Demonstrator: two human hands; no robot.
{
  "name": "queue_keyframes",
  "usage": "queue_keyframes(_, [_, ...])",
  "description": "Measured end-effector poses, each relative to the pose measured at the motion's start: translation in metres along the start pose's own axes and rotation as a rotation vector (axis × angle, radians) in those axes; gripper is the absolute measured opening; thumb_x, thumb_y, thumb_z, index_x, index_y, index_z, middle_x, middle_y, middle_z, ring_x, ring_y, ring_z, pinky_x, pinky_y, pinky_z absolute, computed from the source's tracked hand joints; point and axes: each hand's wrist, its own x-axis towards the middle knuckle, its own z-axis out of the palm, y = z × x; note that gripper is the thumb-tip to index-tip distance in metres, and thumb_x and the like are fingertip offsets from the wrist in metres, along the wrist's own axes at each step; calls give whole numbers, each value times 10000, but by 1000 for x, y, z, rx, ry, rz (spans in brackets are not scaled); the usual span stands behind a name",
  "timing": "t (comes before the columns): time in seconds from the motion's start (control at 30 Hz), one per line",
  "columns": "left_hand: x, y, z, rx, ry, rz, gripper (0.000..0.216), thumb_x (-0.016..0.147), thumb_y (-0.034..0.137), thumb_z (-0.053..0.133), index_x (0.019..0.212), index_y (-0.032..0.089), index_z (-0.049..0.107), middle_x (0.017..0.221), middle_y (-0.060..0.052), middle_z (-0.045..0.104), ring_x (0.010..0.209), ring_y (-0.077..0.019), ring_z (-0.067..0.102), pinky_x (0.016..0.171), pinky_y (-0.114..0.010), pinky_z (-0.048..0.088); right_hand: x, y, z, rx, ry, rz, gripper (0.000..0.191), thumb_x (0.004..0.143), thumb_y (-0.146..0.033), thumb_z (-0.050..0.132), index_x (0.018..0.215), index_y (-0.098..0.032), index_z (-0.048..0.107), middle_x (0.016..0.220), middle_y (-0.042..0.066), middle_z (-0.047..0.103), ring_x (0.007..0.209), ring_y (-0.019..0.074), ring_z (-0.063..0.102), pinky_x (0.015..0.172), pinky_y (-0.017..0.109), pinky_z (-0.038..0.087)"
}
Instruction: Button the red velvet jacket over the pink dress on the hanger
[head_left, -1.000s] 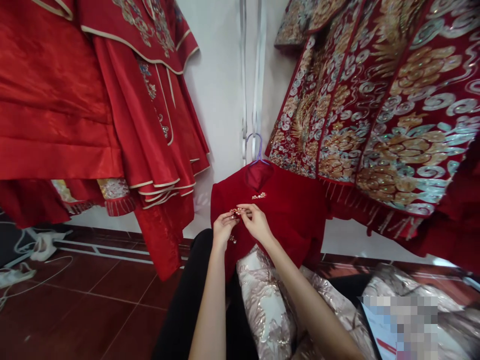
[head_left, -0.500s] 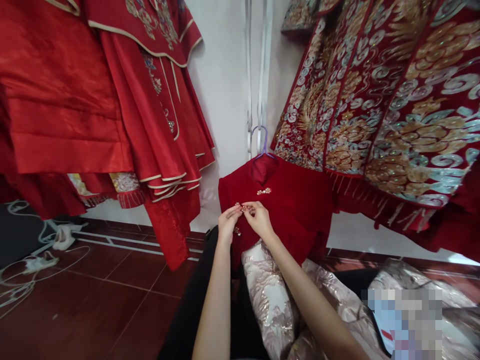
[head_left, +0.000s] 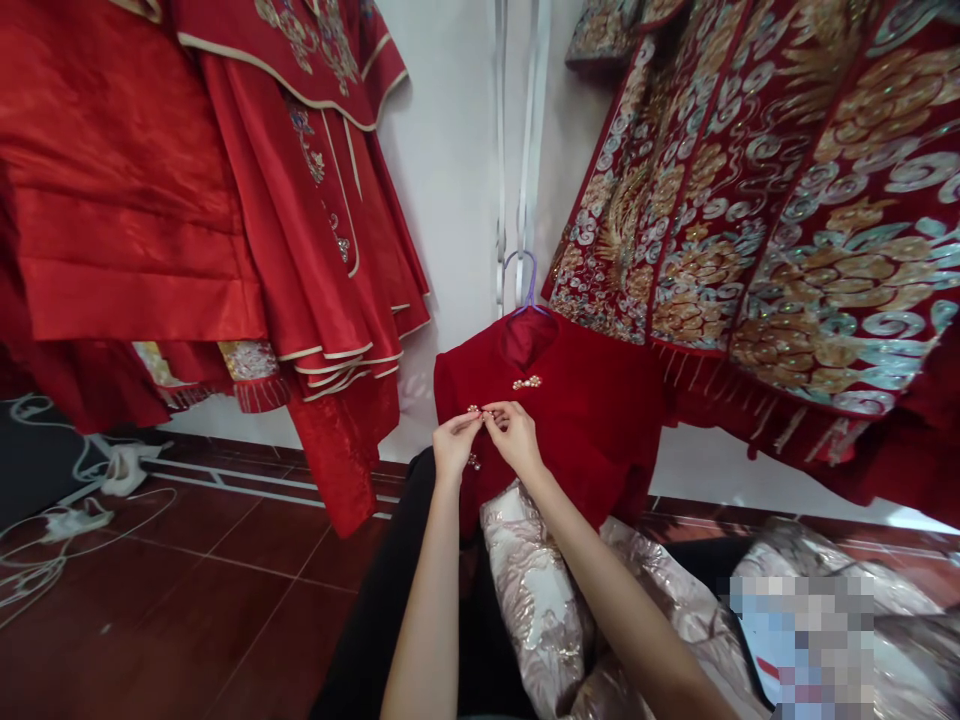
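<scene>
Head view: the left hand (head_left: 454,446) and right hand (head_left: 516,440) pinch a small gold-and-white beaded clasp (head_left: 473,408) at the front of a velvety red jacket (head_left: 596,390) on a thin purple hanger (head_left: 533,280).

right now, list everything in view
velvet jacket: 1, red, centre
hanger: 1, purple, in jacket's neck
clasps: several, gold and pearly, jacket front
hanging garments: several, red, left
embroidered clothing: count unclear, red-gold-silver, right
wall: 1, white, behind
metal uprights: 2, white, centre
floor rails: several, white, left
shoes: count unclear, white, left floor
cables: several, white, left floor
tiled floor: 1, dark red, below
patterned fabric: count unclear, silvery pink, on lap
pixelated flat item: 1, pale blue, lower right
legs: 2, black-clad, below
left hand: 1, bare, at a clasp
right hand: 1, bare, at the same clasp
</scene>
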Motion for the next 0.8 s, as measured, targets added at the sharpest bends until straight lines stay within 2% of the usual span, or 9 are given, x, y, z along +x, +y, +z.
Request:
queue_keyframes(0.23, [3,-5,-4,74,-11,58,289,618,259,766,854,95,736,888,-121,736,831,-205,692,848,-332,526,1,-1,-2,10,-31,-1,161,832,-246,545,899,-162,664,874,53,602,715,123,596,658,233,525])
queue_keyframes(0.37, [3,-7,-4,165,1,96,194,654,219,732,807,100,728,847,-110,735,783,-189,690,827,-324,530,6,-1,-2,-26,-44,11,147,828,-273,552,865,-167,647,839,49,599,704,130,589,664,255,526])
queue_keyframes(0.43, [3,-4,-3,166,-34,115,172,667,175,714,823,102,712,869,-108,732,790,-171,686,837,-315,525,10,0,-6,38,-101,45,162,820,-292,567,899,-169,637,832,46,614,714,135,605,683,274,537])
queue_keyframes(0.5, [3,3,-3,137,-88,102,240,661,124,708,900,105,688,891,-105,726,806,-154,681,845,-306,520,10,1,-18,206,-203,124,211,823,-315,566,970,-171,613,853,48,641,753,139,638,735,299,552])
queue_keyframes(0.6, [2,22,-10,170,-104,35,290,658,116,713,944,109,662,855,-94,719,774,-140,674,808,-296,530,3,-7,-51,433,-350,263,265,842,-360,542,1022,-171,585,955,72,665,828,142,669,818,329,553])
queue_keyframes(0.67, [0,37,-18,274,-122,-51,188,687,167,705,861,106,662,776,-83,709,696,-136,664,723,-283,543,-6,-17,-78,407,-387,267,281,843,-375,553,1029,-168,588,998,81,658,838,139,668,827,318,552])
queue_keyframes(0.73, [-4,49,-26,429,-194,-198,120,707,200,692,768,104,654,692,-72,691,609,-133,644,618,-261,537,-14,-27,-100,313,-464,298,276,840,-375,560,1019,-167,592,930,68,656,766,140,669,730,299,576])
queue_keyframes(0.8, [-9,55,-33,592,-289,-341,94,714,196,681,736,106,664,680,-70,691,569,-125,631,555,-232,516,-19,-34,-111,162,-456,333,241,847,-360,544,988,-171,597,844,45,642,677,130,657,619,266,572])
